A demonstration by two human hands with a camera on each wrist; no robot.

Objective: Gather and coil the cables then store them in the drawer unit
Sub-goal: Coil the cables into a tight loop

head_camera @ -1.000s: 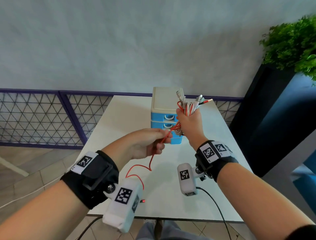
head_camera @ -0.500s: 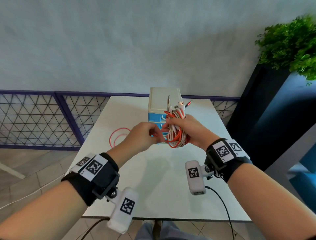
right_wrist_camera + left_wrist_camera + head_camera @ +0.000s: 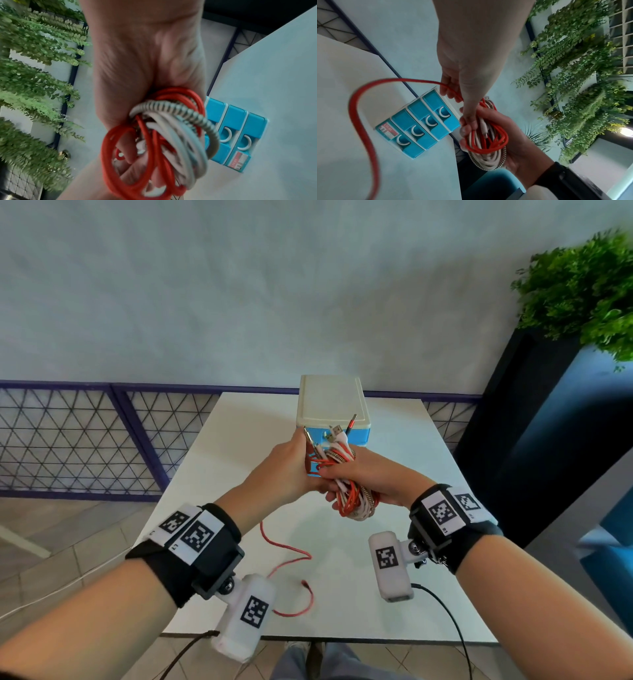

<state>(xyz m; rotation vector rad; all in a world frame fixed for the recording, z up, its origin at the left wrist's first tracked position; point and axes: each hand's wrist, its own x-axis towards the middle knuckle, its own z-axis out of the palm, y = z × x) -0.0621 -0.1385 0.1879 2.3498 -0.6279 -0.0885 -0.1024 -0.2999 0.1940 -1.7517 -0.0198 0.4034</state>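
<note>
a: one red cable (image 3: 287, 553) is not coiled yet; its tail lies on the table (image 3: 219, 474).
b: right hand (image 3: 371, 477) grips the coil bundle (image 3: 356, 498) before the drawer unit (image 3: 330, 402).
a: left hand (image 3: 284, 470) pinches the red strand. make loops of equal size, no twist.

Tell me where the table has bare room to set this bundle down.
Bare patches: the table left of the drawer unit, and the near right part around the right hand. Crowded: the near left, where the loose red cable trails from the left hand, and just before the drawer fronts.
</note>
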